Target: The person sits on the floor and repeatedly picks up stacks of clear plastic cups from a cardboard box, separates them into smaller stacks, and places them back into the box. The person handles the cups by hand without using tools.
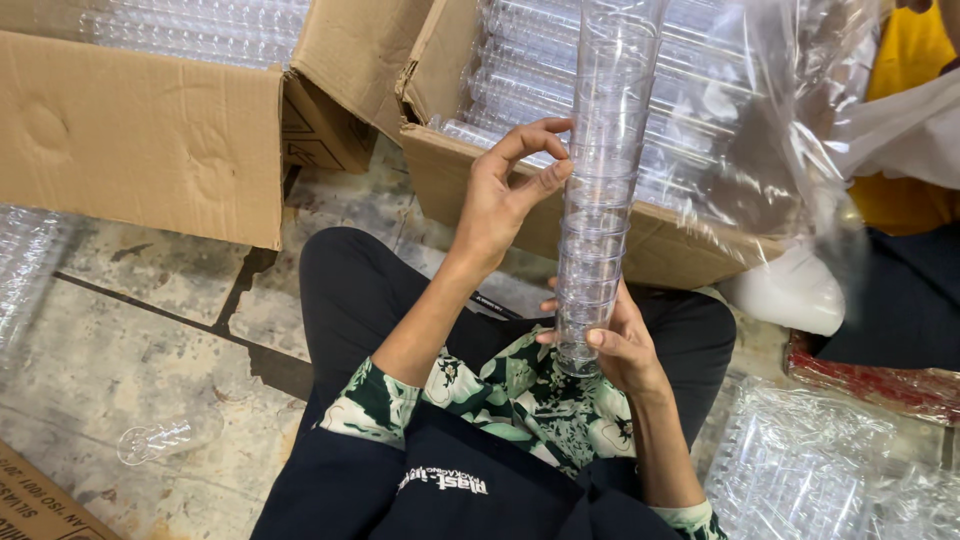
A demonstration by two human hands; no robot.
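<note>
Stained stone floor carries two open cardboard boxes; the far right box is packed with bagged rows of clear plastic cups. Over the lap, a tall stack of clear plastic cups stands upright. Right hand grips its base; left hand pinches it midway. One loose cup lies near left.

Two bare forearms reach forward from floral sleeves. The left hand is raised higher, wrist slightly bent, thumb and curled fingers pinched lightly together at its right side. The right hand sits lower and nearer the body, palm turned inward, fingers wrapped closed; its fingertips seem partly hidden.
</note>
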